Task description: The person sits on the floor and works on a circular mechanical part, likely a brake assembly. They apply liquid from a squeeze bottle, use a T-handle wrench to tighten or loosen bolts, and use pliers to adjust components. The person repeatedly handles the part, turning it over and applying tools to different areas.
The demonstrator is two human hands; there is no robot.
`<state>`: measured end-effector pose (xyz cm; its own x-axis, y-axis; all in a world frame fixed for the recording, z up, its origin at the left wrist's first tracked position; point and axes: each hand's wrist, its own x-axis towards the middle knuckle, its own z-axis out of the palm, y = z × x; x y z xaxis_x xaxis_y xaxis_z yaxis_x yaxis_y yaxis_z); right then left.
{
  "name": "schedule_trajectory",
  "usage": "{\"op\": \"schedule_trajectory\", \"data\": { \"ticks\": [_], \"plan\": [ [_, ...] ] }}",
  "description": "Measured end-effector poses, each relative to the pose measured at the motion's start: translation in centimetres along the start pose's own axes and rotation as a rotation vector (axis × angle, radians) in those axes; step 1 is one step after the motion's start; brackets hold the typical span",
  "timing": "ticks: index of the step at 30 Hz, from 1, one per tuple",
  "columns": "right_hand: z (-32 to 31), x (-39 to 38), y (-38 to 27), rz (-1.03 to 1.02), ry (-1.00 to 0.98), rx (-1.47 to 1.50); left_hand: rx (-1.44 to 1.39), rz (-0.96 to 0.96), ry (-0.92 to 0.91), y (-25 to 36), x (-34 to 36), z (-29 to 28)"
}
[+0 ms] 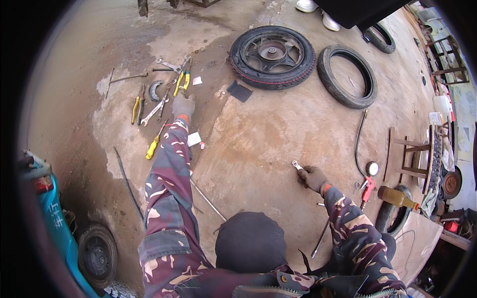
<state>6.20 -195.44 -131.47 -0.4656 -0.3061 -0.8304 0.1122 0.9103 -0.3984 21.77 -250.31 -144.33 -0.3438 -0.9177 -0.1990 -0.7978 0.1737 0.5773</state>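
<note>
My left hand (pixel 184 107), in a grey glove, reaches forward to the handle ends of a pair of yellow-handled pliers (pixel 187 81) on the ground. Its fingers are foreshortened, and I cannot tell whether they grip the pliers. Beside it lie a combination wrench (pixel 151 114), a curved brake shoe (pixel 155 91) and a second pair of yellow-handled pliers (pixel 135 110). Nearer to me is a yellow-handled screwdriver (pixel 153 147). My right hand (pixel 313 179), gloved too, is closed around a wrench; the ring end of this wrench (pixel 296 165) sticks out past the fingers.
A spoked wheel with its tyre (pixel 272 52) lies ahead, with a bare tyre (pixel 346 76) to its right. A red inflator with a gauge (pixel 368 187), a brown bottle (pixel 397 197) and a wooden stool (pixel 415 158) are on the right. Long metal rods (pixel 207 199) lie close to me.
</note>
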Motion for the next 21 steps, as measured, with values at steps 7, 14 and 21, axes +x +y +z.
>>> {"op": "schedule_trajectory", "data": {
  "ticks": [7,14,21],
  "plan": [
    [0.8,-0.1,0.4,0.072,0.047,0.266,0.386,-0.064,-0.042,2.6,4.4,0.6],
    [1.2,-0.3,0.6,0.015,0.139,0.153,0.465,-0.030,-0.117,-0.1,9.6,4.9],
    [0.2,0.2,0.2,0.036,0.052,0.218,-1.085,-0.256,-0.859,0.9,5.3,-2.3]
  ]
}}
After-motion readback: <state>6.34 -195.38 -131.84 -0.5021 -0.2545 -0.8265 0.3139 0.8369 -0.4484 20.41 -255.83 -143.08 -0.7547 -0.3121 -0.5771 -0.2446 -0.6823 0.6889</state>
